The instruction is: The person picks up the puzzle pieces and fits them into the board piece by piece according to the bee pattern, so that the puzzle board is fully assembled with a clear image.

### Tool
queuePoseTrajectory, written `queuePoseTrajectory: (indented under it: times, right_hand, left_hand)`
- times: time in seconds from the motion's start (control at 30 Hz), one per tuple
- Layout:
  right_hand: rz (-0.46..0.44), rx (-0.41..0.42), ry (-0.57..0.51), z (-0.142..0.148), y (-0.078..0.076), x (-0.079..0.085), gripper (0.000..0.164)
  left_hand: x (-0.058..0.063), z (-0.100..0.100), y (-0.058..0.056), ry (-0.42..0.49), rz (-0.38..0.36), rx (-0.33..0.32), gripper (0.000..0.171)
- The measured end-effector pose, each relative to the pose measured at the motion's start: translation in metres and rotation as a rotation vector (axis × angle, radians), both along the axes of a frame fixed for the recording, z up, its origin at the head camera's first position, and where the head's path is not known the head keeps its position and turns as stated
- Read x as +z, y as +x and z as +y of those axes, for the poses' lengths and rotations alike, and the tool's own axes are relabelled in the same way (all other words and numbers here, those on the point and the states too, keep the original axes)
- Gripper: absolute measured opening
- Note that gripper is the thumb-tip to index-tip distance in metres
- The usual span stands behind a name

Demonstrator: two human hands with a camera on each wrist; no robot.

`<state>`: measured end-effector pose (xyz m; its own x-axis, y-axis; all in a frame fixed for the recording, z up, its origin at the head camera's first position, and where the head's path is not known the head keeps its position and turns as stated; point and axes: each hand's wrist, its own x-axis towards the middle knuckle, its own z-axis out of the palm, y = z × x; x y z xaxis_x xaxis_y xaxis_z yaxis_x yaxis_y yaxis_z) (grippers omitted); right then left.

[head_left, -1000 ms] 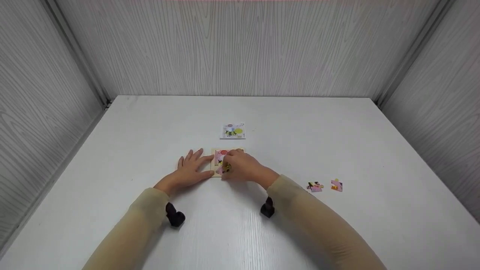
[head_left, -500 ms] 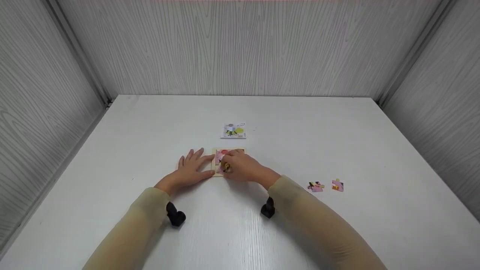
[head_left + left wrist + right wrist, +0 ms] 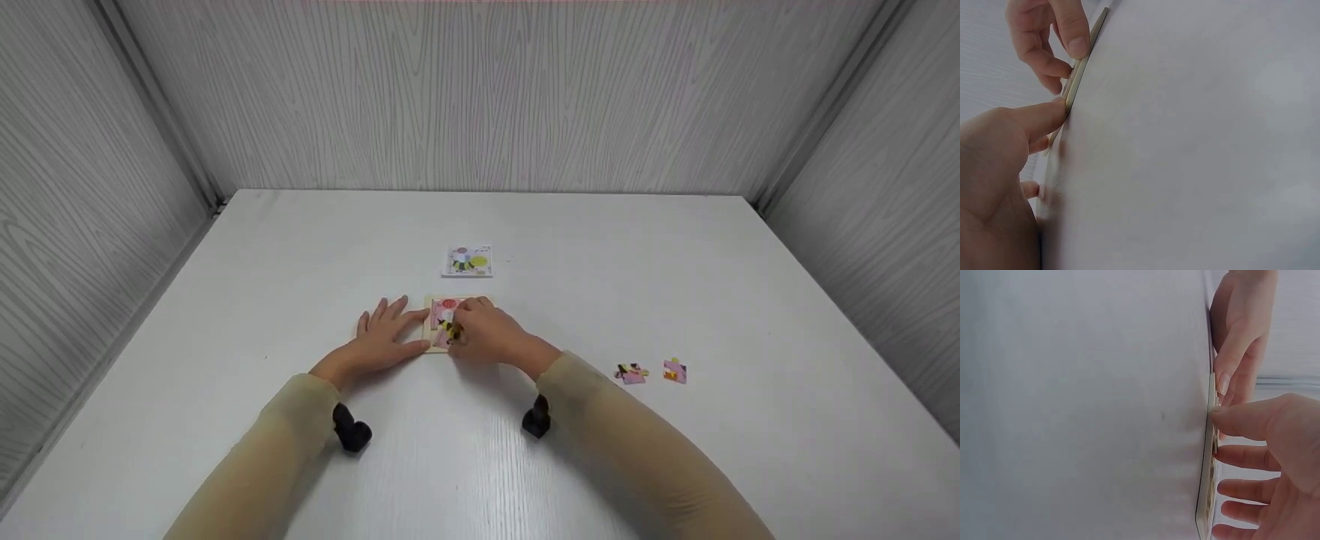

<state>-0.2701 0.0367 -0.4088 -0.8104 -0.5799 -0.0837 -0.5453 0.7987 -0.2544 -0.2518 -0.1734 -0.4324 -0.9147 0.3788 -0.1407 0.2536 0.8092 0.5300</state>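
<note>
A small wooden jigsaw board [image 3: 427, 335] lies flat on the table, with a pink picture and a yellow-black part showing. My left hand [image 3: 379, 341] rests at its left side, fingers spread, thumb and index finger touching the frame edge. Over the board's right half, my right hand [image 3: 486, 330] pinches a yellow-and-black puzzle piece [image 3: 455, 332] between thumb and index finger, low against the board. In the right wrist view, a piece edge [image 3: 1216, 445] stands slightly raised by the index fingertip. The right hand covers much of the picture.
Two loose puzzle pieces, one black-yellow-pink [image 3: 631, 373] and one pink-orange [image 3: 675, 370], lie to the right. Beyond the board is a square picture [image 3: 468, 262] of a bee. Pale wood-grain walls [image 3: 480, 97] enclose the white table [image 3: 337, 232].
The right hand has shifted slightly right over the board, uncovering more of the picture. The left hand keeps its place at the frame edge, and the loose pieces lie where they were.
</note>
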Motion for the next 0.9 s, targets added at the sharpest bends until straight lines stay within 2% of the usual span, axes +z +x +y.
queuePoseTrajectory:
  times: [0.27,0.47,0.9]
  right_hand:
    - [0.058,0.075,-0.015,0.0008,0.0001,0.0015,0.03]
    - [0.066,0.13,0.013,-0.0014,0.0003,0.0031,0.028]
    - [0.092,0.129,0.027,-0.0029,-0.0023,0.0039,0.026]
  left_hand:
    - [-0.0006,0.0005,-0.0006,-0.009,0.01,0.005,0.064]
    - [-0.0007,-0.0001,0.0005,-0.012,0.014,-0.004,0.062]
    - [-0.0003,-0.0001,0.0002,-0.008,0.013,0.003,0.06]
